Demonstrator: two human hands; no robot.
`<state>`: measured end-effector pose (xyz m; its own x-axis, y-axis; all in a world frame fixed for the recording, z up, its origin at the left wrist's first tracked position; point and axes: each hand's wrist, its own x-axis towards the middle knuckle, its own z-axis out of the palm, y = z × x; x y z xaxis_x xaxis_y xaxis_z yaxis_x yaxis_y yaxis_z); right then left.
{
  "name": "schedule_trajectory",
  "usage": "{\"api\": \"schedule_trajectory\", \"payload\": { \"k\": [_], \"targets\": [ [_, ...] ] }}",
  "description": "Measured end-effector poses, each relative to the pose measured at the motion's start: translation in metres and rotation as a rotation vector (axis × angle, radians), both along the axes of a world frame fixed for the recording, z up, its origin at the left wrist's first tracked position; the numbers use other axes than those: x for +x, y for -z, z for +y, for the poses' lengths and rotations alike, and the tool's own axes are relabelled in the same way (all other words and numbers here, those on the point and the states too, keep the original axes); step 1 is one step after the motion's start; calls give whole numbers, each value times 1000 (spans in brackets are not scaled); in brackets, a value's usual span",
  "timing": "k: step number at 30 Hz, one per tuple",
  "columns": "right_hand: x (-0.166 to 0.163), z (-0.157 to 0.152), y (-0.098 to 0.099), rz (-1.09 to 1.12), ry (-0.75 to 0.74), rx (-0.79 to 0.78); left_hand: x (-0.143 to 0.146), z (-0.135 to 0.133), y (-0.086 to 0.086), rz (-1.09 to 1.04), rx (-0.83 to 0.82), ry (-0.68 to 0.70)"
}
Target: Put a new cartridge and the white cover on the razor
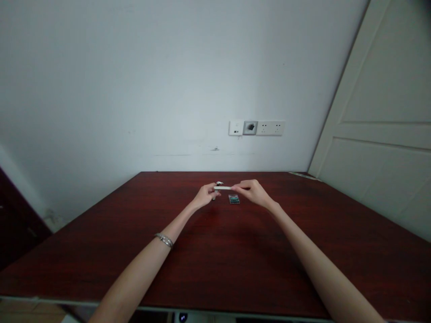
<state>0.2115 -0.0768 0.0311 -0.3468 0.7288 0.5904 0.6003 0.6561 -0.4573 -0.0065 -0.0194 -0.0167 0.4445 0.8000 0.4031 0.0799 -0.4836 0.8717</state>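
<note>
Both my arms reach out over a dark red wooden table. My left hand and my right hand each pinch one end of a thin white stick-like object, held level just above the tabletop. A small pale item lies right behind it on the table. A small teal rectangular case rests on the table just below the stick, between my hands. A silver bracelet circles my left forearm.
A white wall stands behind the table with a row of sockets. A pale door is on the right. A dark piece of furniture shows at the left edge.
</note>
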Motion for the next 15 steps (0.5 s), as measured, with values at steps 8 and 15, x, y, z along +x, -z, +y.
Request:
{"api": "schedule_trajectory", "payload": {
  "k": [8,15],
  "targets": [
    [-15,4,2,484,6,-307,0,-6,-5,-14,-206,3],
    [-46,-8,16,772,-99,-725,4,-10,-6,-2,-210,7]
  ]
}}
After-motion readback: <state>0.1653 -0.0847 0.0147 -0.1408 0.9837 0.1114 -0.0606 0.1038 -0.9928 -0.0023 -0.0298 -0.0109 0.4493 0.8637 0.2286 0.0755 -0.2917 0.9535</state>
